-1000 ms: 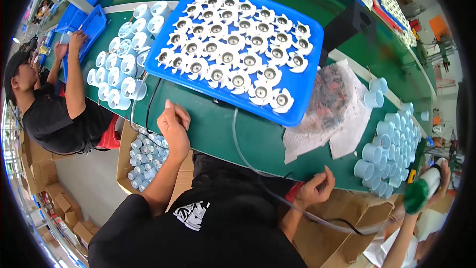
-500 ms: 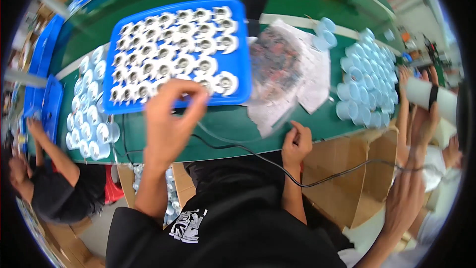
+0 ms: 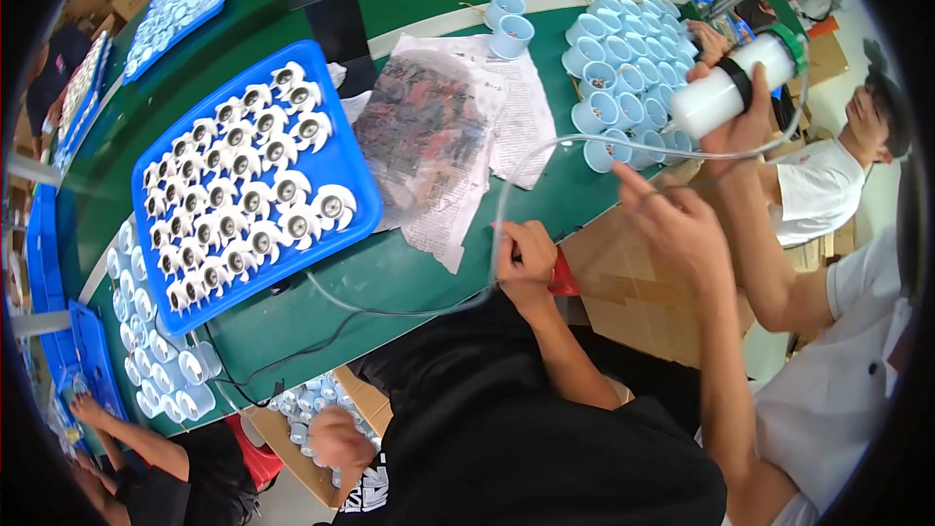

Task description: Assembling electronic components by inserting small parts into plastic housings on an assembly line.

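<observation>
Left hand [image 3: 341, 438] blurred over cup-filled carton [image 3: 368, 401], grip unclear, right hand [image 3: 527, 250] loosely curled, contents unclear, clear tube [image 3: 500, 199] alongside it, printed paper [image 3: 453, 200] and blue tray [image 3: 341, 161] beyond

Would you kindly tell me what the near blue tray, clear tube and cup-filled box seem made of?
Blue tray: probably moulded plastic, glossy, judging by its smooth rounded rim. Clear tube: likely flexible plastic, smooth, being see-through and loosely curved. Box: apparently cardboard, matte brown with flat flaps.
</observation>
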